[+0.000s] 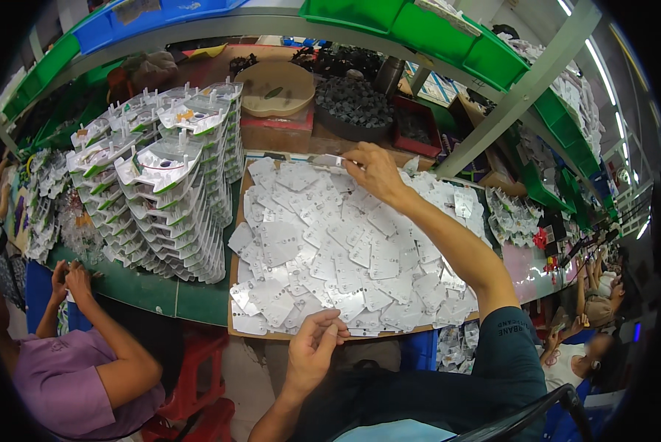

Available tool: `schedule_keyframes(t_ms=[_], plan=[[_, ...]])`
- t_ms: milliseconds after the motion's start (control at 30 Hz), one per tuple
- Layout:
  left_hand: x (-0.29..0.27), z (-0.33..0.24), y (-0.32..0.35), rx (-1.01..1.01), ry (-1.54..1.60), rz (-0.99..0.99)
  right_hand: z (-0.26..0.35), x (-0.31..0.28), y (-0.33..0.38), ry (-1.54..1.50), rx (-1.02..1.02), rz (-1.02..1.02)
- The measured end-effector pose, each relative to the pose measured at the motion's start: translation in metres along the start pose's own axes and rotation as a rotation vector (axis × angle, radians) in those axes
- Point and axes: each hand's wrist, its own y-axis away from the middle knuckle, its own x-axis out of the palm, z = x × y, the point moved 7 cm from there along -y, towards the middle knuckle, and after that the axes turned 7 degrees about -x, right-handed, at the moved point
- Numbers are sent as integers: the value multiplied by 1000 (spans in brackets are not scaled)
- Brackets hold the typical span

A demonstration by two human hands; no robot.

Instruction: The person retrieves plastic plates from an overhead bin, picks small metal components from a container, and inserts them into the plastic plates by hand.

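My right hand (377, 174) is stretched out to the far edge of a wide pile of flat white plastic plates (375, 261). Its fingers pinch one end of a small flat whitish-grey piece (329, 160), whose kind I cannot make out. At the near edge of the pile my left hand (316, 352) is half turned up, fingers curled and thumb against them. Whether something small sits in that pinch cannot be seen. The plates overlap loosely on a brown board (330, 337) and show small holes and dark marks.
Tall stacks of white and green housings (165, 173) stand at left. Behind the pile are a tan bowl (275, 88), a black tub of dark parts (352, 107) and a red bin (417, 127). A slanted metal post (518, 92) rises at right. A co-worker (87, 361) sits left.
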Motion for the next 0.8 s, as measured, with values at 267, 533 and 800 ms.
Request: schedule_keyframes(t_ms=[267,533,800], plan=[[3,-1,3,3,16,10,6,10,34,-170,85,16],[1,5,4,1,-14,4,12,15,40,-22,-43,138],[3,5,4,1,-21,4,5,17,35,14,-1,214]])
